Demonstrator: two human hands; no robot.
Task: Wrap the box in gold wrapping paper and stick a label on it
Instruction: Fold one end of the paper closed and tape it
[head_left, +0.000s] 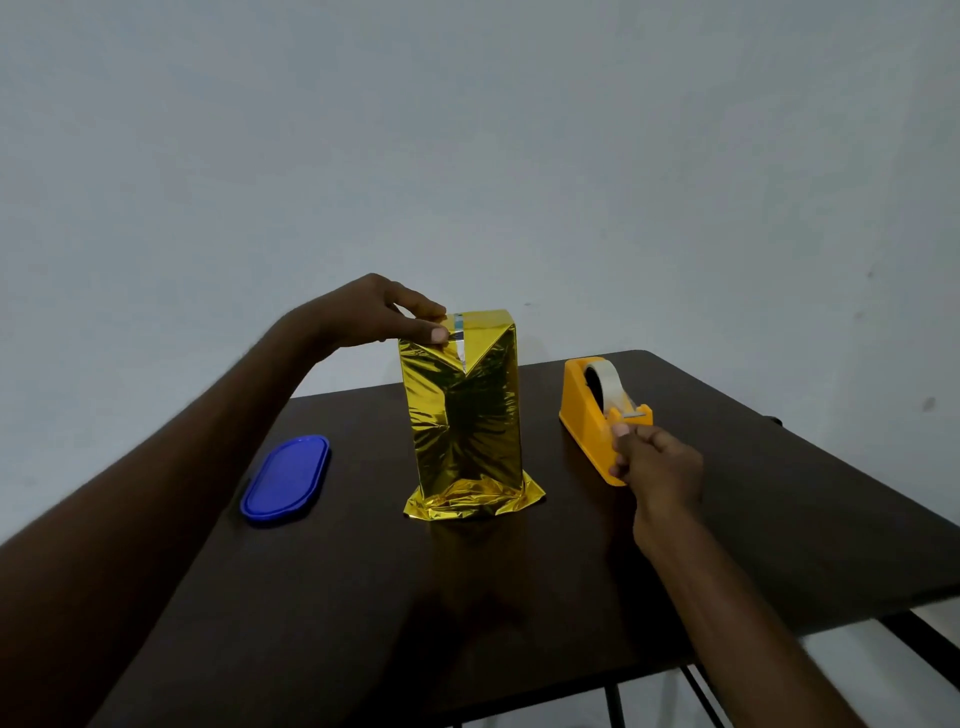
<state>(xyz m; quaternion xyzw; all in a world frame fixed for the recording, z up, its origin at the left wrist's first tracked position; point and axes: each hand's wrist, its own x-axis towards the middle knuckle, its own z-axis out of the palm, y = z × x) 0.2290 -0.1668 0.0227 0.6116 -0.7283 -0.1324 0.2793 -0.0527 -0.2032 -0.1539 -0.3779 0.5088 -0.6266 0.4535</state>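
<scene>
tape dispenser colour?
Orange-yellow tape dispenser, clearest in the head view, beside the right hand.

**Gold box upright, tape at the ready**

Standing tall mid-desk (519, 597): gold-wrapped box (465, 415), foil flared loose at its base. Left hand (379, 314) pinching the folded top flap beside a tape strip (459, 335). Right hand (652, 460) at the orange tape dispenser (597, 415) toward the right edge, fingertips gripping the tape end. Blue lid (287, 479) flat near the left edge.
</scene>
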